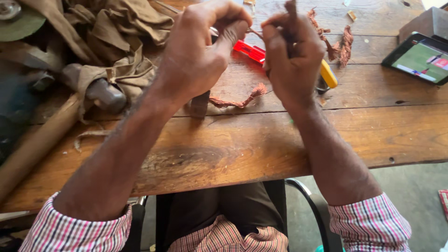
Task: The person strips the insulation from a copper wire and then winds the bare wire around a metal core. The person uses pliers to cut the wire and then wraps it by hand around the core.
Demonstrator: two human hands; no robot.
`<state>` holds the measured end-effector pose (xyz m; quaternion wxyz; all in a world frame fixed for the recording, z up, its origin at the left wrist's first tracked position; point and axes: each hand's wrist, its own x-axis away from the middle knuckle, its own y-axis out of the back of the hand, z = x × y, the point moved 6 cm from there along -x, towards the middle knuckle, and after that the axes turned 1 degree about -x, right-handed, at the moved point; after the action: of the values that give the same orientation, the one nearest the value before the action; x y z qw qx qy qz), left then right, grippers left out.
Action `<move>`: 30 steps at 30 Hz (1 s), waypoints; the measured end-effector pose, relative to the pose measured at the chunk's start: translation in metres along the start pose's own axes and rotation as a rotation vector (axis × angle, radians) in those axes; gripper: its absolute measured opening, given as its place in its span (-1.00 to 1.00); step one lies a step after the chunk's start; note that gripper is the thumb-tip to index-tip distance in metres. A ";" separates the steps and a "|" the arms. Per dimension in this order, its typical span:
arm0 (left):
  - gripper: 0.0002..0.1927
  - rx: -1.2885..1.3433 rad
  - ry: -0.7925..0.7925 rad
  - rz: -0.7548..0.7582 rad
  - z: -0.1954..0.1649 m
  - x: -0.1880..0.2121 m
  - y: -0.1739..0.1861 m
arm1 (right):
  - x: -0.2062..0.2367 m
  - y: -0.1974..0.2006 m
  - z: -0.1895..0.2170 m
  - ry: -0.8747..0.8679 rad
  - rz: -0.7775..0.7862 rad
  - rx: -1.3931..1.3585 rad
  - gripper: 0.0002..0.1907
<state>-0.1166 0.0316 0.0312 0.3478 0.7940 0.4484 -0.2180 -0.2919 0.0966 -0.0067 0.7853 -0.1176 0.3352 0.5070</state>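
Frayed reddish-brown cord pinched between left hand and right hand, close together.

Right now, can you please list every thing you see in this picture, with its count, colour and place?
table: one, brown wood, across the whole view
wire strands: one bunch, copper-brown, pinched between both hands
loose wire pieces: several, copper-brown, on the table below and behind the hands
tool: one, red and yellow handles, on the table behind the hands
cloth: one heap, tan, upper left
hammer: one, dark head, left, partly under the cloth
phone: one, black with a green screen, right edge
chair: one, black, under the table
left hand: one, raised, pinching the strands
right hand: one, raised, pinching the strands
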 end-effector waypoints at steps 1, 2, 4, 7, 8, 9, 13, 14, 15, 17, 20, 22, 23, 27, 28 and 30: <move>-0.88 -0.004 -0.028 -0.011 -0.001 0.000 0.001 | 0.000 0.000 0.000 -0.017 0.006 -0.053 -0.94; -0.88 -0.017 -0.034 -0.027 -0.002 0.001 0.002 | 0.000 0.000 0.000 -0.035 0.010 -0.105 -0.94; -0.88 -0.043 -0.047 -0.062 -0.003 0.001 0.004 | 0.000 -0.002 0.002 -0.034 0.036 -0.037 -0.92; -0.88 -0.060 -0.035 -0.075 -0.002 -0.001 0.006 | -0.001 -0.004 0.001 -0.091 0.033 0.031 -0.90; -0.88 -0.052 -0.006 -0.069 -0.001 -0.001 0.006 | -0.001 -0.004 0.000 -0.120 0.024 0.049 -0.89; -0.88 -0.041 0.023 -0.061 0.001 -0.002 0.006 | -0.002 -0.004 0.001 -0.089 0.036 0.067 -0.89; -0.88 0.023 -0.004 -0.008 0.001 -0.001 0.004 | -0.002 -0.002 0.004 -0.033 0.089 0.068 -0.86; -0.89 0.044 0.005 0.004 0.002 -0.001 0.003 | -0.002 -0.002 0.003 -0.036 0.105 0.045 -0.85; -0.89 0.063 0.014 0.017 0.003 0.000 0.003 | -0.001 -0.002 0.004 -0.001 0.120 0.093 -0.87; -0.89 0.081 -0.001 0.017 0.004 0.001 0.003 | -0.002 -0.004 0.007 0.071 0.153 0.183 -0.89; -0.86 0.049 -0.042 -0.002 0.004 0.002 0.004 | -0.001 -0.004 0.016 0.196 0.160 0.319 -0.90; -0.85 -0.020 -0.030 -0.001 0.006 0.001 0.003 | -0.002 -0.005 0.018 0.200 0.168 0.341 -0.86; -0.87 -0.020 -0.028 0.002 0.007 0.001 0.003 | -0.002 -0.006 0.019 0.201 0.168 0.353 -0.84; -0.82 0.063 -0.013 -0.005 0.007 0.001 0.002 | -0.001 -0.007 0.019 0.146 0.170 0.328 -0.82; -0.78 0.101 -0.006 -0.012 0.007 0.001 0.002 | -0.001 -0.007 0.019 0.154 0.169 0.335 -0.80; -0.86 -0.004 0.042 0.007 0.008 0.000 0.001 | -0.001 -0.008 0.020 0.181 0.165 0.342 -0.80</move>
<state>-0.1155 0.0252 0.0259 0.3406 0.7993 0.4533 -0.1993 -0.2774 0.1030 0.0072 0.7163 0.0001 0.4940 0.4929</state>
